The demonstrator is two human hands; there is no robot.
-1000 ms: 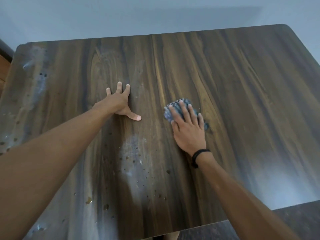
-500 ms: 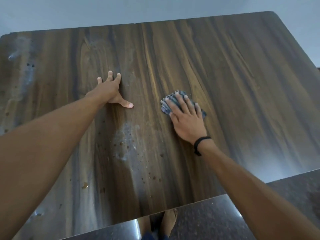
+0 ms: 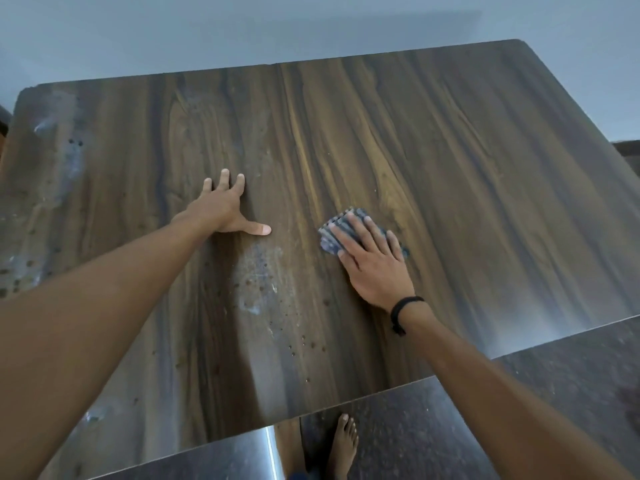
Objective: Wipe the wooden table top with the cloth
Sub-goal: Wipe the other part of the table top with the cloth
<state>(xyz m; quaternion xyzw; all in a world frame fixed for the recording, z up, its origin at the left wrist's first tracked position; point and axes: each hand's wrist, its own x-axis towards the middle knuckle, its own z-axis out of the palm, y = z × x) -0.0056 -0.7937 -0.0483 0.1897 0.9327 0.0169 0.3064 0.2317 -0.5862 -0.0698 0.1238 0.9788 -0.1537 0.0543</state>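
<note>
Low down, the dark brown wooden tabletop (image 3: 467, 174) has a white smear (image 3: 258, 278) and wet dots (image 3: 308, 344) to clean. In the middle, the right hand (image 3: 375, 268) presses flat on the blue-grey cloth (image 3: 339, 221). The left hand (image 3: 221, 211) lies flat, holding nothing. The upper left looks dirty too; much seems left.

tabletop (image 3: 485, 202) open R side, L hand (image 3: 219, 210) blocks

cloth (image 3: 335, 227): blue-grey, ribbed, bunched small, flat on the table right of centre, mostly under the flat fingers of the right hand (image 3: 374, 268), left and far edges showing | table (image 3: 467, 161): dark glossy wood grain, rounded corners; whitish smears (image 3: 258, 271) with dark specks near the middle and along the left edge
</note>
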